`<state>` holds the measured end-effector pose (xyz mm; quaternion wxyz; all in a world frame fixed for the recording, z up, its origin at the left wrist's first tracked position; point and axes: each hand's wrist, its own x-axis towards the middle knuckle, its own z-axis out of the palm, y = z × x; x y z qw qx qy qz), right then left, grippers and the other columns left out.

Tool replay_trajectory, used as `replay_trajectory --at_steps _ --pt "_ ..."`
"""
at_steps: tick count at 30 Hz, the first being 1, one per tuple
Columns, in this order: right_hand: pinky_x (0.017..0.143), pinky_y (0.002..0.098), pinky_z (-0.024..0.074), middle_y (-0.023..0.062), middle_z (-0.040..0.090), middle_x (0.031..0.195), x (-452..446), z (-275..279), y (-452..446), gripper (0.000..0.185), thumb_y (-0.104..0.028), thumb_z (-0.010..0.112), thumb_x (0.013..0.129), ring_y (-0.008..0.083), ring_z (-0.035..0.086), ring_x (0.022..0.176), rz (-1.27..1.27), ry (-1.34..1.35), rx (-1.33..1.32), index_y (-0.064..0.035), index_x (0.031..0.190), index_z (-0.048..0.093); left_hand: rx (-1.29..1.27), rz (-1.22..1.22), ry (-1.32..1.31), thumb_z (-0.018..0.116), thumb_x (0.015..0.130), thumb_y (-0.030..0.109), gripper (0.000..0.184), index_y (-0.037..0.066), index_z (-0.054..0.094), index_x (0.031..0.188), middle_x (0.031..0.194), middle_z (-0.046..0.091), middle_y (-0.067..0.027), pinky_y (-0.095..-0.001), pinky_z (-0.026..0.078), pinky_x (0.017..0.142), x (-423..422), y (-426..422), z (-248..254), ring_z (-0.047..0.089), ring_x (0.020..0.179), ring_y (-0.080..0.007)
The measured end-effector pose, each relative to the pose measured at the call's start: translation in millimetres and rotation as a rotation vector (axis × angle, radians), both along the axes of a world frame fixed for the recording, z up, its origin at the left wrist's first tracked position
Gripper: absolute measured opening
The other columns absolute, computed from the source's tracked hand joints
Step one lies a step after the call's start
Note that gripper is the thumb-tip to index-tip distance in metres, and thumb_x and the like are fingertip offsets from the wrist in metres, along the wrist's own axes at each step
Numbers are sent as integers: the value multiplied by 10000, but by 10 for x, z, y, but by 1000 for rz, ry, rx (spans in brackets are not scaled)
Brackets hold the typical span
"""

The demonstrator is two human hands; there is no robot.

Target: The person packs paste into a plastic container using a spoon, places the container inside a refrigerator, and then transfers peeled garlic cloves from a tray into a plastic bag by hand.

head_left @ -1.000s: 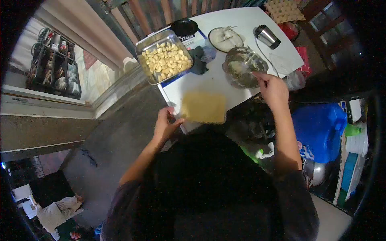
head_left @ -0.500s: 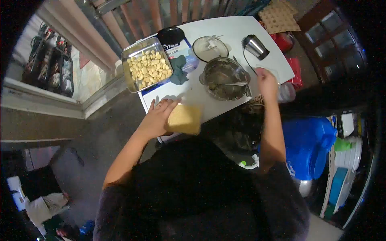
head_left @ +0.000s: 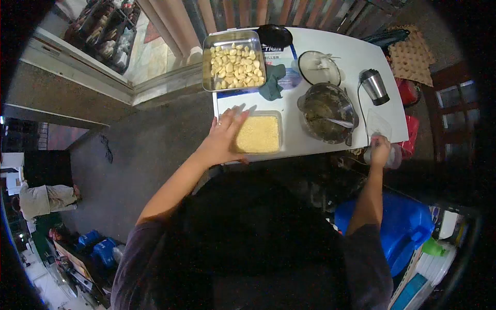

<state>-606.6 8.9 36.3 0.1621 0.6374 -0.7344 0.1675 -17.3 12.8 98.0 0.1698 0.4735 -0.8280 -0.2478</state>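
Observation:
A clear rectangular container (head_left: 280, 135) filled with yellow crumbs (head_left: 257, 133) sits near the table's front edge. My left hand (head_left: 226, 137) grips its left side, fingers over the rim and thumb by the near corner. At the right front corner, my right hand (head_left: 381, 151) is closed in a pinch at the near edge of a clear, flat plastic lid (head_left: 380, 123). Between the hands stands a dark-smeared pot (head_left: 323, 106) with a spoon (head_left: 340, 123) in it. Behind the container is a metal tray (head_left: 208, 77) of pale yellow dough balls (head_left: 235, 66).
A green cloth (head_left: 272, 82), a black round dish (head_left: 275, 36) and a glass lid or plate (head_left: 319, 67) with utensils lie on the white table (head_left: 297, 139). A corded steel appliance (head_left: 374, 88) rests at right. A blue jug (head_left: 392, 227) stands below; a person (head_left: 46, 200) is far left.
The view has shifted, so the table appears further right. The crumb container, blurred at the table edge before, now rests on the table. My right hand has come nearer the front corner.

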Motion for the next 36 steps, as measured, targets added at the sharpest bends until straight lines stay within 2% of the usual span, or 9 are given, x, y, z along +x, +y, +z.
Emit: replay_trajectory --at_steps 6,9,12,15,17,22,26,29,36 --pt "868 428 457 169 626 980 -49 79 51 163 -88 637 824 356 576 949 -25 -46 -226 -14 967 611 20 198 362 696 841 190 615 94 441 1392 1474 314 -225 -436 303 1117 314 12 -289 306 1388 -396" --pt "883 387 449 136 620 990 -20 432 39 172 -130 611 898 298 578 944 -20 -245 -463 15 985 581 22 302 415 646 821 63 541 80 485 1337 1453 343 -208 -433 318 1101 509 34 -422 344 1367 -376" --pt "866 339 445 75 614 1036 451 1043 270 186 -176 573 965 210 563 937 69 -636 -577 -4 1035 559 48 325 473 528 745 -102 557 75 532 1274 1369 449 -130 -365 382 1029 566 61 -281 432 1289 -283" --pt "857 293 447 61 574 1178 1588 1632 574 263 -191 535 995 142 536 998 189 -1397 -576 -46 1215 523 204 202 650 454 728 -157 570 61 551 1245 1298 502 -71 -330 406 999 481 136 -217 478 1231 -209" --pt "861 297 455 70 548 1243 2191 1582 735 334 -205 527 999 149 526 1070 297 -1643 -474 -48 1292 489 489 88 756 431 806 -151 641 85 405 1401 1347 484 -79 -333 416 1003 280 248 139 487 1224 -197" --pt "683 255 478 30 595 1052 3538 1156 842 254 -261 488 1023 109 553 853 240 -1863 134 -64 1175 538 732 96 1267 468 873 -121 692 83 220 1486 1357 466 -110 -329 440 984 75 361 422 506 1200 -214" --pt "667 246 469 38 600 1056 3781 758 839 227 -208 545 990 94 557 834 366 -1927 298 -86 1182 541 511 267 1045 482 875 -147 694 84 218 1474 1249 497 -112 -292 439 933 291 187 11 509 1116 -170" --pt "662 254 479 44 624 999 3809 767 734 272 -153 605 938 97 566 802 18 -1851 190 -85 1197 558 424 245 845 499 862 -145 639 73 285 1423 1141 537 -94 -294 456 881 440 57 -22 530 1018 -174" --pt "537 236 476 22 595 826 3646 22 608 270 -62 644 888 85 533 627 90 -1170 220 -40 1154 605 89 199 535 566 757 -96 475 15 540 1218 1219 536 -169 -369 442 914 346 -208 -430 527 1074 -338"
